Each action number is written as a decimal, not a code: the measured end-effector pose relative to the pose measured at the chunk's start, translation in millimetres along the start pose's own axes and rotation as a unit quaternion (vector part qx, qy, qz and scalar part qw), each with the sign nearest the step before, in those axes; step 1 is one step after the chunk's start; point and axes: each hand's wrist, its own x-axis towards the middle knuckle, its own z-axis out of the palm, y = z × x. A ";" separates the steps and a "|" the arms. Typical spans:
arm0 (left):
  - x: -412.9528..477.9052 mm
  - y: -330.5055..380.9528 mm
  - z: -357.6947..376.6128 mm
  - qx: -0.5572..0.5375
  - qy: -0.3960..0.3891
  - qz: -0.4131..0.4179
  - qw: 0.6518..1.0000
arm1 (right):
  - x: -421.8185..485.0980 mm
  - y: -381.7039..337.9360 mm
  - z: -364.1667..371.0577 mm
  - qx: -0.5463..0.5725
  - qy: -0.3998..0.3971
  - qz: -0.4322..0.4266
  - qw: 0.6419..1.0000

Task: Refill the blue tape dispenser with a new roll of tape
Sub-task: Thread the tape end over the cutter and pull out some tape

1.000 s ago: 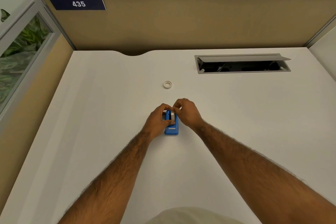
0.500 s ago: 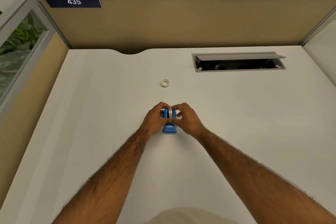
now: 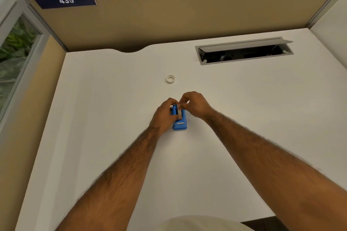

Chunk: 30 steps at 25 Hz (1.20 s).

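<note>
Blue tape dispenser gripped by left hand. New roll pinched by right hand over dispenser slot; seating judged unfinished. Small white ring beyond dispenser, apart.

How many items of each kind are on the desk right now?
Blue tape dispenser: 1
Tape roll in the dispenser, held by the left hand and right hand: 1
Small white ring, lying apart: 1
Total: 3

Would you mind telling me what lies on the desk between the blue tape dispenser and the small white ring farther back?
Only bare white desk separates the ring from the dispenser, whose far end both hands cover, in the head view.
</note>
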 end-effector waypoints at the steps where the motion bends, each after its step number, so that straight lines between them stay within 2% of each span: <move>1: 0.1 -0.4 0.2 0.002 -0.001 0.000 1.000 | 0.1 -0.8 1.6 0.011 0.002 0.006 1.000; 5: -1.0 -0.6 2.2 -0.001 0.010 -0.006 1.000 | -4.9 1.0 8.0 0.021 0.019 0.007 1.000; 12: -3.5 4.1 -1.0 -0.015 0.004 -0.009 1.000 | -16.6 -0.1 12.1 -0.086 0.036 -0.065 0.994; 17: -2.9 2.3 -0.3 -0.016 0.005 -0.016 1.000 | -9.2 -4.7 11.4 -0.057 0.049 -0.037 0.997; 20: -1.9 2.8 -0.5 -0.013 0.002 -0.017 1.000 | -7.8 -2.0 11.2 -0.002 0.062 -0.011 0.998; 23: -0.4 2.4 -2.8 -0.021 -0.003 -0.012 1.000 | -12.6 2.5 8.1 0.015 0.026 -0.026 0.999; 25: -0.8 2.7 -2.9 -0.024 -0.001 -0.009 1.000 | -14.9 4.6 8.8 -0.009 0.008 -0.036 0.999; 30: -6.8 6.5 -7.1 -0.016 -0.022 -0.010 1.000 | -18.8 -0.3 14.6 -0.081 0.063 -0.053 0.993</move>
